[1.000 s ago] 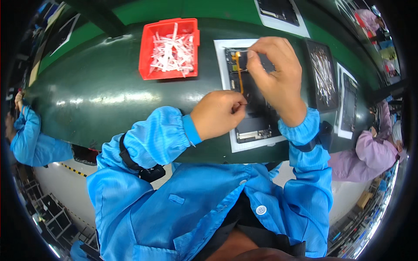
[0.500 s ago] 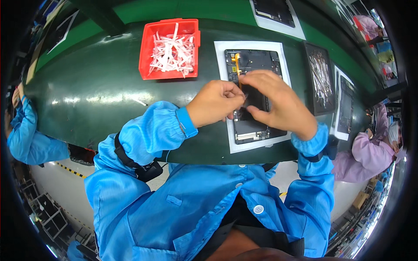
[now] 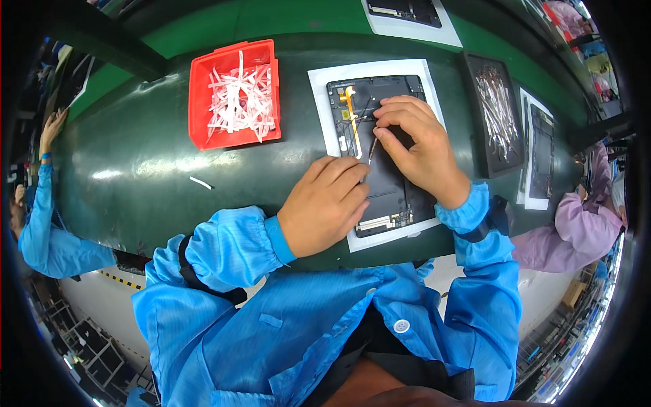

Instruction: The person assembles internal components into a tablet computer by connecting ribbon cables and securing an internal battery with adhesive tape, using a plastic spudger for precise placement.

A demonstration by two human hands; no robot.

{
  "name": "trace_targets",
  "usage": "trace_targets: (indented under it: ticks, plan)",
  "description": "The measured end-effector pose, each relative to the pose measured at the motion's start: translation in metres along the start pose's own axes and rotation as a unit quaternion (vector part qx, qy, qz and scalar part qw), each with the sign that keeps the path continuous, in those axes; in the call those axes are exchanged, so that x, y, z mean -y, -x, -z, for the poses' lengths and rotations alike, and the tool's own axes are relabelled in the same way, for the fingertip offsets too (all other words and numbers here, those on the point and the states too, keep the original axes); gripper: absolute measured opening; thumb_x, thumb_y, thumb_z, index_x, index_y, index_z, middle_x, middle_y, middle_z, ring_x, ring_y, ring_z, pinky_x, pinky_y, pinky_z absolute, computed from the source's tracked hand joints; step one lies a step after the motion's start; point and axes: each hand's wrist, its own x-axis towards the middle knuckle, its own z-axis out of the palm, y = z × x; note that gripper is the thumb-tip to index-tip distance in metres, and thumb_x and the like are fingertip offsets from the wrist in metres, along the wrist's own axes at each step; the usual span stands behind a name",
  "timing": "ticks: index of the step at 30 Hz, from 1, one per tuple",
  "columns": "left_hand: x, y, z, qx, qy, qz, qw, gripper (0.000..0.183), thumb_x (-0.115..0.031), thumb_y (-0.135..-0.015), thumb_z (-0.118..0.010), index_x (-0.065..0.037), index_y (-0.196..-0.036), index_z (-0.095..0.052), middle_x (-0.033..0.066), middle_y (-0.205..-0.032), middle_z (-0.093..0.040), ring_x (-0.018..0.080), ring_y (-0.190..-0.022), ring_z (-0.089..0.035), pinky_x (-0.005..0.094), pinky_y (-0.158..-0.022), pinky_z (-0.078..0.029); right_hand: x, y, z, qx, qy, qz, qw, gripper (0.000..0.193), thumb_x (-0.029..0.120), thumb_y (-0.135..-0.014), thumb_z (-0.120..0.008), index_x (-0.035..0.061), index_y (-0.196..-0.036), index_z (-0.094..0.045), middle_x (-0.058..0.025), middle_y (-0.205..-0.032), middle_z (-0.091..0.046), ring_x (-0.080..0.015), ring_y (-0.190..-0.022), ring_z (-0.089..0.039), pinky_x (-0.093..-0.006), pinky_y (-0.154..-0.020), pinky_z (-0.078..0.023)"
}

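A black tablet-like housing (image 3: 390,186) lies on a white sheet, with its inner side up and an orange ribbon cable (image 3: 350,112) along its upper left. My right hand (image 3: 424,149) is over the housing's right half, thumb and forefinger pinched on a thin dark cable (image 3: 373,148) with a pale lower end. Beside that end, my left hand (image 3: 325,203) rests on the housing's left edge, fingers bent a little and apart. Its thumb is hidden beneath, and I see nothing held in it.
A red bin (image 3: 200,119) of white and pink strips stands to the left, near one loose white strip (image 3: 201,182). On the right are a black tray (image 3: 505,163) of thin silvery cables and another housing (image 3: 540,152). One more housing (image 3: 407,10) lies beyond. Co-workers sit at both sides.
My hands were together above the housing and have moved apart. The left has come down onto the housing's left edge; the right now pinches the thin cable. The view has shifted slightly.
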Motion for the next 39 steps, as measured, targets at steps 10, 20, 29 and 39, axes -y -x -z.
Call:
trace_targets:
  ticks: [10, 20, 29, 39]
  plan:
    - [-0.002, -0.003, 0.002, 0.046, -0.013, 0.027, 0.999, 0.034, -0.012, -0.081, -0.084, -0.003, -0.112, -0.07, 0.0145, -0.143, -0.067, 0.0338, -0.132, -0.059, 0.0529, -0.11, -0.048, -0.009, 0.002, 0.001, 0.017, -0.003, -0.023, 1.0, 0.016, 0.003, -0.089, -0.083, 0.005, -0.101, -0.073, -0.0094, -0.114, -0.077, -0.0333, -0.122, -0.07, -0.0513, -0.114, -0.047]
    - [-0.003, -0.005, 0.001, 0.049, -0.022, 0.046, 0.998, 0.044, -0.012, -0.081, -0.083, -0.003, -0.123, -0.074, 0.0118, -0.148, -0.065, 0.0316, -0.132, -0.059, 0.0508, -0.112, -0.047, -0.012, 0.0, -0.002, 0.021, -0.007, -0.035, 0.999, 0.015, 0.004, -0.09, -0.082, 0.0047, -0.102, -0.072, -0.01, -0.118, -0.075, -0.0344, -0.124, -0.068, -0.0516, -0.113, -0.047]
    - [-0.002, -0.005, 0.002, 0.058, -0.022, 0.042, 0.997, 0.045, -0.012, -0.08, -0.084, -0.003, -0.123, -0.074, 0.0131, -0.152, -0.063, 0.0308, -0.132, -0.057, 0.0506, -0.112, -0.047, -0.01, -0.001, -0.003, 0.027, 0.02, -0.044, 0.998, 0.013, 0.004, -0.089, -0.081, 0.0037, -0.099, -0.072, -0.0102, -0.12, -0.073, -0.035, -0.124, -0.066, -0.0477, -0.107, -0.05]
    - [-0.001, -0.006, 0.002, 0.073, -0.016, 0.04, 0.996, 0.044, -0.012, -0.081, -0.084, -0.004, -0.123, -0.073, 0.0141, -0.161, -0.056, 0.0318, -0.132, -0.055, 0.0513, -0.112, -0.045, -0.011, -0.001, -0.004, 0.026, 0.021, -0.048, 0.998, 0.015, 0.004, -0.088, -0.082, 0.0036, -0.1, -0.073, -0.0096, -0.12, -0.073, -0.0343, -0.122, -0.066, -0.0469, -0.106, -0.05]
